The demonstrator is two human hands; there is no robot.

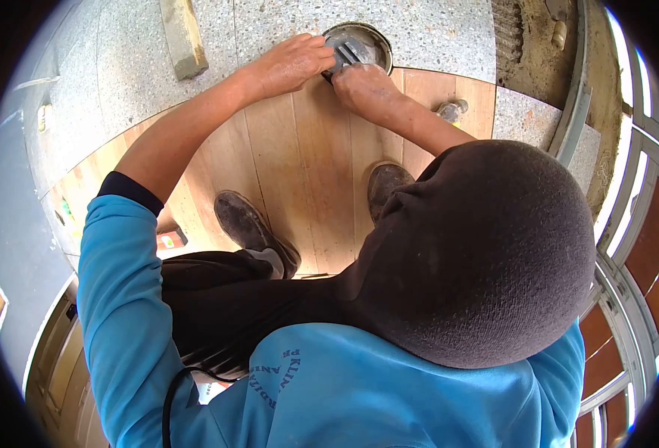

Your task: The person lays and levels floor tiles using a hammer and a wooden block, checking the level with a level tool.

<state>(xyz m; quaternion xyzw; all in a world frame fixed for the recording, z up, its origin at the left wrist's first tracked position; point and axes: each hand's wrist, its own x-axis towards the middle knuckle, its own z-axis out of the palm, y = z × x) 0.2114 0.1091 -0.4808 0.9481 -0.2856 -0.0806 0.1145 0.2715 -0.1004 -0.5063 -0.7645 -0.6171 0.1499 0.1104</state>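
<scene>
A round, dark-rimmed pan [375, 43] with a grey, dirty inside stands on the speckled tile beside the wood-look planks. Across its near left part lies a dark grey flat piece with raised parallel bars [347, 52]; its exact kind is not clear. My left hand [292, 66] reaches in from the left, fingers curled against the left edge of that piece. Closed at its near side is my right hand [367, 88], dusty on the knuckles, the fingertips hidden underneath. Both hands appear to grip the piece over the pan.
A wooden block [183, 41] lies on the tile to the left. A small grey and yellowish object [452, 111] sits by my right forearm. Dusty shoes [249, 224] stand on the planks [311, 172]. Farther right are a rough, untiled patch [527, 52] and a metal rail [577, 123].
</scene>
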